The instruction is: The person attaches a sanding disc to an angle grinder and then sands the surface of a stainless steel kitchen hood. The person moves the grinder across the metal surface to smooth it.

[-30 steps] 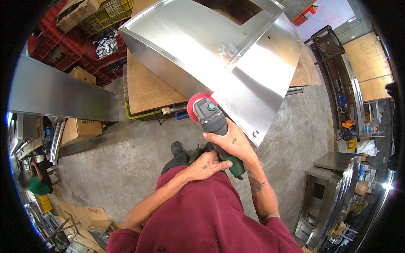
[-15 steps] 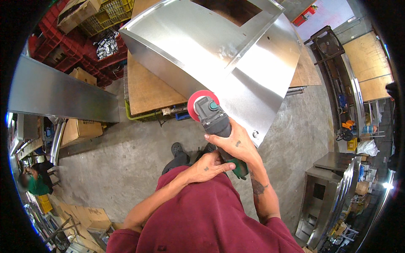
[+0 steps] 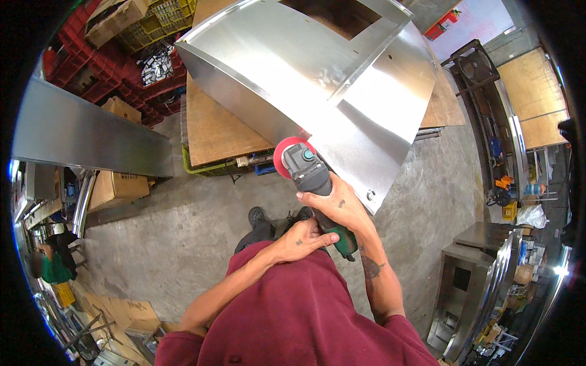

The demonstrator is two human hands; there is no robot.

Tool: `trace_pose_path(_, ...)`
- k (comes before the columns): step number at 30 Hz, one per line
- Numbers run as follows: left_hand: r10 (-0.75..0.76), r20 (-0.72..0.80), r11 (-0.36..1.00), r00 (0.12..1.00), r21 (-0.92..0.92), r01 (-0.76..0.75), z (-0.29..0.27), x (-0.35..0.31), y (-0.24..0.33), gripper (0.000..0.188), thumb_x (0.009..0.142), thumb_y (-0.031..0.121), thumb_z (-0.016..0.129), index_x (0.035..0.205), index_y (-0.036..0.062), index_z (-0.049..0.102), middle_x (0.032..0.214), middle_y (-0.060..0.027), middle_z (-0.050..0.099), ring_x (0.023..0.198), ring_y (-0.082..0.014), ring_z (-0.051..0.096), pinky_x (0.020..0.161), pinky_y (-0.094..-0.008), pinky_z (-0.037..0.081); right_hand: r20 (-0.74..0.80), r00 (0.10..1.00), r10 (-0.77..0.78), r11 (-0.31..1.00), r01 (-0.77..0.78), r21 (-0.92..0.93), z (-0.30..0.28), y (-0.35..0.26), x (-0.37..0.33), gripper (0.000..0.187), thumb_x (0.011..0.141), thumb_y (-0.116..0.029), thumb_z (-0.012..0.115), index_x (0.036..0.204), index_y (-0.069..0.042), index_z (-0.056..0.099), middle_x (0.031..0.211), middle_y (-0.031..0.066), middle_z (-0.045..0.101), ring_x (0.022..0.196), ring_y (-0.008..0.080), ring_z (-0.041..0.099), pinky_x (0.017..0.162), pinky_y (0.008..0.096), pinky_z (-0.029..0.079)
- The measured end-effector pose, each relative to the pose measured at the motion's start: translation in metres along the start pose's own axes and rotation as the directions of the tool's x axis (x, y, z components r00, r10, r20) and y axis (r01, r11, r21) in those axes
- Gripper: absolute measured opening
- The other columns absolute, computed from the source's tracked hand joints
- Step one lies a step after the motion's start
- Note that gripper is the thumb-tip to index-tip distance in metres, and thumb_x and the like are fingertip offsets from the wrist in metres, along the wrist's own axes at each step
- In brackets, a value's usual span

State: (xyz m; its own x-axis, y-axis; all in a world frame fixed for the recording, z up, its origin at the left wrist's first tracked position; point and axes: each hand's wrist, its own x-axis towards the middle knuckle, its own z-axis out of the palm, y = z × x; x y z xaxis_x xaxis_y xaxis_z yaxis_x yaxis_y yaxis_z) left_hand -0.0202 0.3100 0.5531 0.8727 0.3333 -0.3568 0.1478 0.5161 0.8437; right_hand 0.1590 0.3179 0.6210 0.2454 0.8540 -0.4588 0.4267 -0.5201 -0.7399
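Observation:
My right hand (image 3: 343, 204) is wrapped around the dark body of an angle grinder (image 3: 314, 175). Its rear end has green parts, and my left hand (image 3: 302, 240) closes around it there, close to my shirt. A red disc (image 3: 279, 160) with a pale centre is on the grinder's head. The disc is right by the near lower edge of a large folded sheet-metal box (image 3: 268, 67), which has a rectangular opening at its far side. Whether disc and metal touch, I cannot tell. The metal box rests on a wooden board (image 3: 213, 131).
Red crates (image 3: 110, 67) and a yellow crate (image 3: 160, 24) are stacked at the far left. A long metal panel (image 3: 85, 131) juts in from the left above a cardboard box (image 3: 119, 190). Stainless cabinets (image 3: 455, 287) stand at right. Another person (image 3: 56, 268) sits at far left.
The grinder has shifted slightly toward me, so its disc sits a little lower against the metal box's edge. Both hands keep their hold.

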Motion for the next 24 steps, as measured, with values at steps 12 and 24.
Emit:
trace_pose_path(12,0.083,0.19,0.786,0.978,0.59,-0.182,-0.055,-0.031,-0.016,0.037,0.109,0.021,0.071,0.139,-0.002,0.068,0.141,-0.0258,0.074,0.126,-0.0419,0.074,0.109,-0.05,0.058,0.008,1.0,-0.019,1.0,0.019,0.021,-0.024,0.012,-0.066,0.083,0.08,-0.052,0.094,0.136,0.004,0.071,0.122,0.0243,0.079,0.114,0.0353,0.077,0.101,0.046,0.058)
trace_pose_path(24,0.862,-0.072,0.041,0.501,0.997,0.073,-0.091,0.085,0.117,0.051,0.093,0.025,0.089,0.132,0.0014,0.067,0.132,-0.018,0.065,0.115,-0.0388,0.06,0.099,-0.051,0.051,-0.291,0.886,0.361,0.863,-0.199,0.465,-0.05,0.081,-0.159,0.043,0.085,-0.022,0.092,0.117,-0.002,0.07,0.09,0.0048,0.074,0.075,0.015,0.072,0.07,0.0345,0.058)
